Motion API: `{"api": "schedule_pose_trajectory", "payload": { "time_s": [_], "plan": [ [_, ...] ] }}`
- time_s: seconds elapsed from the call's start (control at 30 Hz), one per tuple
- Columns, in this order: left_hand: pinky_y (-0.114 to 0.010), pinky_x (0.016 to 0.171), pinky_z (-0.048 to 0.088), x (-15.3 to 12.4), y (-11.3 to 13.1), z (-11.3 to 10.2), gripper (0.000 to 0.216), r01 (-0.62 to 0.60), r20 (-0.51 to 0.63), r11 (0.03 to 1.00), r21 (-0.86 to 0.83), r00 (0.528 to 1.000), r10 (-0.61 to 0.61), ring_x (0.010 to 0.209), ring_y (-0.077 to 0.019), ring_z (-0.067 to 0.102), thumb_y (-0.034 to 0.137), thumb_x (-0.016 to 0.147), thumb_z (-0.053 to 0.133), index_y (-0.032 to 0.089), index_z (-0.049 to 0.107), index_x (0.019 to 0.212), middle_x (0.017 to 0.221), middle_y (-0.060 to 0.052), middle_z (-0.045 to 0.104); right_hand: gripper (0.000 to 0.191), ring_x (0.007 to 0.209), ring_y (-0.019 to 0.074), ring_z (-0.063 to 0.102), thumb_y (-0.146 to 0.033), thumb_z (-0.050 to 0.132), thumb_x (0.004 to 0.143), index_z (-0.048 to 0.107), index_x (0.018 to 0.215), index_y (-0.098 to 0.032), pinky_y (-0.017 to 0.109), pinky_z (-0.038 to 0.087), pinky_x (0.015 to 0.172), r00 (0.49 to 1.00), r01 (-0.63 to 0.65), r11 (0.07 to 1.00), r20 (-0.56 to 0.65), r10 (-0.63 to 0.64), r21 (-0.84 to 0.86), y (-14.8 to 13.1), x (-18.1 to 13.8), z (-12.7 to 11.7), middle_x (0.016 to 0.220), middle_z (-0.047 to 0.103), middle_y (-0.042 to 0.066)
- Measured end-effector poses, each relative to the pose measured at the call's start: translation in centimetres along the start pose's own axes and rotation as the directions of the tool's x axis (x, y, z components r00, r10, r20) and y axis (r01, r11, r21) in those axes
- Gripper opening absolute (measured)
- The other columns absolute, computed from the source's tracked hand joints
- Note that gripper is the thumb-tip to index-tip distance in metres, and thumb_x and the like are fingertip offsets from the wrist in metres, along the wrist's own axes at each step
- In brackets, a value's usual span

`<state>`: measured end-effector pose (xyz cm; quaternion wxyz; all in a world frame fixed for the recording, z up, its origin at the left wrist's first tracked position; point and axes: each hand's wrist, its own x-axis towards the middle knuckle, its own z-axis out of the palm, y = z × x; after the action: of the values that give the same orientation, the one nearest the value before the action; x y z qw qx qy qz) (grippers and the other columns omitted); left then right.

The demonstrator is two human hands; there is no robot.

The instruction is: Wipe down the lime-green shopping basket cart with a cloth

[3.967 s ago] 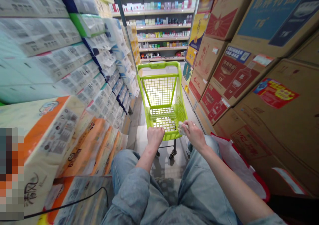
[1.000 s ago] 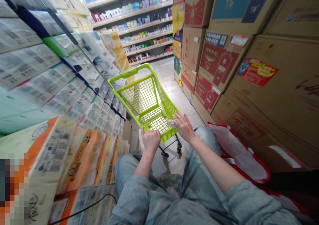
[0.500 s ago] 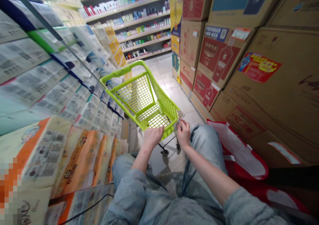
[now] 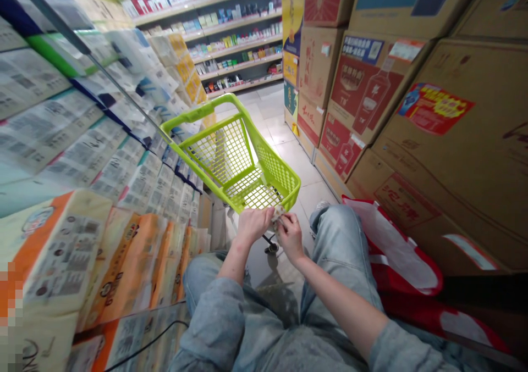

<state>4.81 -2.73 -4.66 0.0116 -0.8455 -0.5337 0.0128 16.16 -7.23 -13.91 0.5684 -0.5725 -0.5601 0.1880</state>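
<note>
A lime-green plastic shopping cart [image 4: 297,184] with a grid basket stands before my knees, its handle end pointing away. My left hand [image 4: 254,225] is closed over the near rim of the basket; its fingertips are hidden. Close beside it, my right hand [image 4: 290,236] pinches a small crumpled patterned cloth [image 4: 278,212] against the same rim, almost touching the left thumb. Below the basket a dark caster wheel [image 4: 271,248] shows.
Wrapped tissue packs [image 4: 115,256] are stacked along the left. Cardboard cartons [image 4: 412,168] wall the right side, with a red and white bag [image 4: 396,245] beside my knee. Shelves of small goods [image 4: 235,37] stand beyond the tiled aisle [image 4: 268,114].
My right hand has moved left along the near rim, bringing the cloth from the right corner to beside my left hand. The left hand stays at the rim.
</note>
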Motion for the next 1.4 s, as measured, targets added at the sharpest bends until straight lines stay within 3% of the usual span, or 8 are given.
{"api": "schedule_pose_trajectory", "payload": {
  "time_s": [0.07, 0.17, 0.23, 0.57, 0.87, 1.03, 1.2, 1.4],
  "plan": [
    [-0.026, 0.063, 0.04, 0.0, 0.0, 0.1, 0.057, 0.023, -0.001, 1.0, 0.0, 1.0, -0.023, 0.071, -0.0189, 0.066, 0.043, 0.096, 0.014, 0.022, 0.066, 0.086, 0.076, -0.008, 0.071, 0.027, 0.09, 0.0217, 0.055, -0.024, 0.045, 0.084, 0.066, 0.099, -0.019, 0.036, 0.046, 0.085, 0.99, -0.076, 0.997, -0.124, 0.072, -0.028, 1.6, 2.0, -0.7, 0.094, 0.056, 0.009],
    [-0.026, 0.063, 0.039, 0.2, 0.0, 0.3, 0.059, 0.049, -0.008, 0.999, 0.0, 0.999, -0.049, 0.071, -0.0184, 0.066, 0.045, 0.096, 0.014, 0.022, 0.066, 0.082, 0.074, -0.007, 0.071, 0.03, 0.095, 0.024, 0.054, -0.027, 0.044, 0.083, 0.064, 0.102, -0.016, 0.04, 0.042, 0.09, 0.915, -0.216, 0.973, -0.364, 0.174, -0.078, 4.0, 5.4, -2.2, 0.097, 0.059, 0.012],
    [-0.026, 0.062, 0.038, 0.2, 0.0, 0.4, 0.059, 0.05, -0.012, 0.999, 0.003, 0.999, -0.05, 0.071, -0.0183, 0.065, 0.046, 0.096, 0.014, 0.022, 0.067, 0.082, 0.074, -0.007, 0.071, 0.029, 0.096, 0.0241, 0.054, -0.028, 0.045, 0.082, 0.063, 0.101, -0.015, 0.04, 0.041, 0.091, 0.894, -0.234, 0.968, -0.412, 0.176, -0.094, 4.9, 6.7, -2.8, 0.098, 0.06, 0.012],
    [-0.026, 0.06, 0.036, 0.2, 0.0, 0.4, 0.06, 0.029, -0.042, 0.999, 0.045, 0.999, -0.027, 0.07, -0.0185, 0.065, 0.045, 0.096, 0.011, 0.023, 0.066, 0.083, 0.074, -0.006, 0.071, 0.03, 0.098, 0.0228, 0.056, -0.026, 0.044, 0.086, 0.065, 0.105, -0.017, 0.038, 0.045, 0.09, 0.984, -0.107, 0.993, -0.15, 0.098, -0.058, 2.5, 0.8, 0.7, 0.101, 0.058, 0.012],
    [-0.026, 0.064, 0.038, 0.5, 0.5, 0.2, 0.059, 0.062, -0.016, 0.998, -0.006, 0.998, -0.062, 0.072, -0.0183, 0.065, 0.047, 0.096, 0.015, 0.022, 0.066, 0.083, 0.075, -0.008, 0.071, 0.035, 0.1, 0.0236, 0.056, -0.028, 0.045, 0.083, 0.064, 0.111, -0.018, 0.04, 0.044, 0.093, 0.975, -0.172, 0.985, -0.137, 0.172, 0.018, 3.3, 2.3, 0.4, 0.102, 0.059, 0.012],
    [-0.027, 0.062, 0.038, 0.9, 0.6, 0.0, 0.061, 0.054, 0.006, 0.999, 0.007, 0.999, -0.054, 0.072, -0.0197, 0.066, 0.048, 0.095, 0.012, 0.024, 0.067, 0.086, 0.076, -0.007, 0.071, 0.036, 0.094, 0.0229, 0.062, -0.032, 0.049, 0.077, 0.065, 0.104, -0.015, 0.039, 0.047, 0.089, 0.95, -0.302, 0.926, -0.004, 0.311, 0.229, 4.2, 3.4, -0.3, 0.1, 0.068, 0.011],
    [-0.027, 0.062, 0.038, 1.1, 0.8, -0.1, 0.062, 0.067, 0.019, 0.998, 0.003, 0.998, -0.067, 0.073, -0.0204, 0.066, 0.048, 0.095, 0.011, 0.023, 0.067, 0.087, 0.077, -0.008, 0.071, 0.028, 0.081, 0.0188, 0.065, -0.037, 0.055, 0.072, 0.068, 0.085, -0.017, 0.033, 0.051, 0.078, 0.893, -0.445, 0.768, 0.169, 0.417, 0.461, 5.6, 2.8, -1.6, 0.087, 0.072, 0.005],
    [-0.027, 0.063, 0.038, 1.3, 0.8, 0.0, 0.059, 0.099, 0.015, 0.995, -0.002, 0.995, -0.099, 0.075, -0.0201, 0.066, 0.047, 0.095, 0.015, 0.023, 0.068, 0.086, 0.077, -0.008, 0.071, 0.037, 0.078, 0.0169, 0.065, -0.041, 0.06, 0.068, 0.066, 0.095, -0.017, 0.031, 0.052, 0.073, 0.784, -0.531, 0.629, 0.048, 0.619, 0.568, 7.2, 1.4, -2.3, 0.09, 0.071, 0.005]
  ]
}}
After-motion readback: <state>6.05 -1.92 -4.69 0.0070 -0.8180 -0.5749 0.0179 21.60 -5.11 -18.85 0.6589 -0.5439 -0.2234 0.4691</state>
